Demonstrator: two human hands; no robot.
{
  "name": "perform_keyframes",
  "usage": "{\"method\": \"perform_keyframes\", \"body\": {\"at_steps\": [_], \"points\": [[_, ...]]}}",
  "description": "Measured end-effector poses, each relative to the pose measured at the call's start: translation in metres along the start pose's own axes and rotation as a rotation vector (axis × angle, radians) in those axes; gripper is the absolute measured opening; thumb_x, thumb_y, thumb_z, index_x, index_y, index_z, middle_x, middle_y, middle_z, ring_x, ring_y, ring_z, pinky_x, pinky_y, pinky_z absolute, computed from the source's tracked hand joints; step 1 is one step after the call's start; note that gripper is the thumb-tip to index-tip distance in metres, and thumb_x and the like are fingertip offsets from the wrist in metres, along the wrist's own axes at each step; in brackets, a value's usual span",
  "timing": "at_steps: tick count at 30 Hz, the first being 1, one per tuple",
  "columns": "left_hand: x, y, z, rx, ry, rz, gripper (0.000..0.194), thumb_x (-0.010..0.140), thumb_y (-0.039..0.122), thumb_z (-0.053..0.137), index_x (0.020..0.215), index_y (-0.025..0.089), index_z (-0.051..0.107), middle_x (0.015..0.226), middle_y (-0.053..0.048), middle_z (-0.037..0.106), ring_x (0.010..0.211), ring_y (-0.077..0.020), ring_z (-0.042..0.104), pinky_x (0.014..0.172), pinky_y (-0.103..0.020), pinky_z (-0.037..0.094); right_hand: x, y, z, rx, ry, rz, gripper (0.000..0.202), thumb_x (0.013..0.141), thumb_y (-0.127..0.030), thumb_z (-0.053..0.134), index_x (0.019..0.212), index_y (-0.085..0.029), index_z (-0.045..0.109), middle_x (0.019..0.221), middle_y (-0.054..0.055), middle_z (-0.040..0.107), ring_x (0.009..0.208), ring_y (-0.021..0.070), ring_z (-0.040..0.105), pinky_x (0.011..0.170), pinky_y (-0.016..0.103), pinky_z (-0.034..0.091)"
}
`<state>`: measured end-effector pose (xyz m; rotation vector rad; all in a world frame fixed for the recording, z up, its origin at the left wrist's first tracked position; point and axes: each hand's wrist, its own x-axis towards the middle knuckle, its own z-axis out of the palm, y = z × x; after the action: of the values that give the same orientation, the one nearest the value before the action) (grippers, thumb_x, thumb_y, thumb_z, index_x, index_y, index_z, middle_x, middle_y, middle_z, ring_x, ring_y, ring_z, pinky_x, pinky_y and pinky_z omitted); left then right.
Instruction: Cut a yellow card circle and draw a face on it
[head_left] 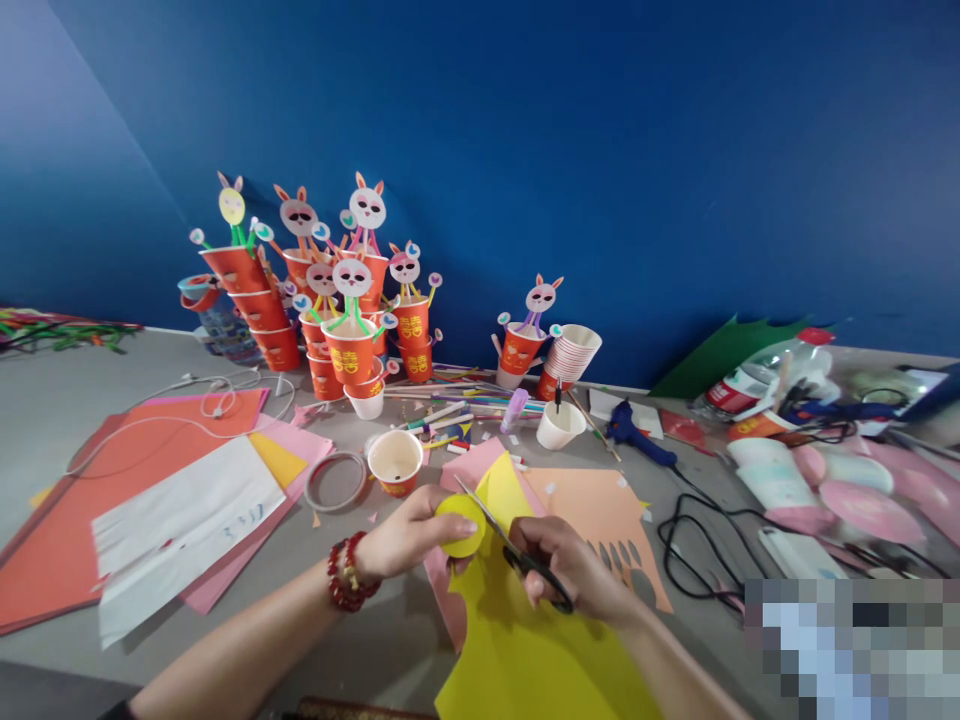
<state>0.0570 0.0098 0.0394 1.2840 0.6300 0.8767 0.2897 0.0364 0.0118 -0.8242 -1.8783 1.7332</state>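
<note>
Between the thumb and fingers of my left hand [420, 535] is a yellow paper circle [459, 528], held a little above the table. My right hand [562, 560] grips a pair of scissors [517, 560] by the black handles, and the blades point up and left, close to the circle's right edge. Below both hands lies a large sheet of yellow paper [525, 650] with a curved piece cut from its left side. Peach paper [592, 490] with cut-out holes lies behind my right hand, partly hidden.
Red paper cups with rabbit figures [351, 340] stand along the blue wall, beside a stack of white cups [576, 350]. A blue glue gun [637, 432] with a black cable lies at right. A tape roll [335, 482] and red paper sheets [150, 450] are at left.
</note>
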Motion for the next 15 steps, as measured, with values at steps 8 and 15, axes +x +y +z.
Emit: {"method": "perform_keyframes", "body": {"at_steps": [8,15], "points": [[-0.001,-0.0045,-0.0028,-0.037,0.018,-0.02,0.037,0.088,0.04,0.063,0.066,0.01,0.064,0.057,-0.005,0.06,0.05,-0.0116,0.054,0.052,-0.021,0.043,0.0002,-0.0005,-0.0007,-0.032,0.015,-0.007,0.063,0.064,-0.068,0.078,0.06,-0.022,0.036,0.05,-0.009,0.034,0.044,0.0063,0.028,0.041,0.019,0.021],[-0.0002,-0.001,-0.001,-0.04,0.01,-0.021,0.039,0.087,0.04,0.062,0.061,0.011,0.06,0.054,-0.004,0.057,0.049,-0.0118,0.052,0.051,-0.022,0.044,-0.0006,-0.0026,-0.0005,-0.053,0.012,0.015,0.065,0.064,-0.071,0.076,0.06,-0.022,0.034,0.05,-0.01,0.029,0.045,0.0063,0.025,0.041,0.02,0.022]]}}
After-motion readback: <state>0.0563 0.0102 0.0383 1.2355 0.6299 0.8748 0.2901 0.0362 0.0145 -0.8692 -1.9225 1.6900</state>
